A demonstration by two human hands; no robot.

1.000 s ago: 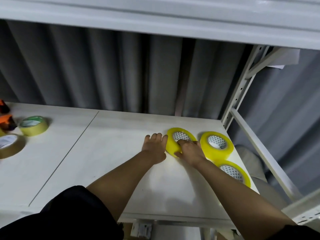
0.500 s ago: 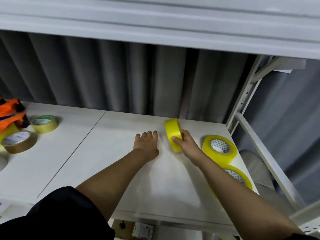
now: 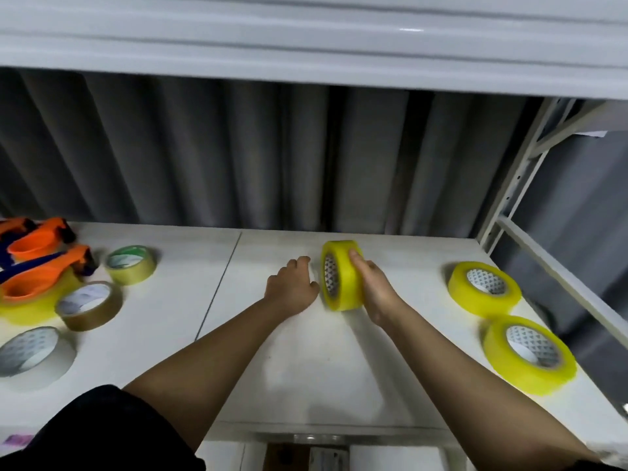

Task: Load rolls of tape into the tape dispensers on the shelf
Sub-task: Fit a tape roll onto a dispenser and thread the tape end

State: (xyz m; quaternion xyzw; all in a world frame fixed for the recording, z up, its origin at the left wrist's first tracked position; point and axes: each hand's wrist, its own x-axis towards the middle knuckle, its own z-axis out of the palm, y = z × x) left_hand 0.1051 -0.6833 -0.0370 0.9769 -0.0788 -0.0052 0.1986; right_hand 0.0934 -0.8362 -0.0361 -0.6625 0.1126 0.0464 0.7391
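On the white shelf (image 3: 306, 385), before a grey curtain, the right hand (image 3: 375, 294) grips a yellow roll (image 3: 343, 277) upright on its edge. The left hand (image 3: 292, 283) rests just beside it, fingers loosely curled, holding nothing. Its core shows a printed pattern, seemingly no legible writing; the orange dispensers (image 3: 40, 256) lie far left.

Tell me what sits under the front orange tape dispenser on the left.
Under the front orange dispenser lies a yellow tape roll, its side showing below the orange body. Its top and core are covered, so I cannot tell whether it is mounted in the dispenser.
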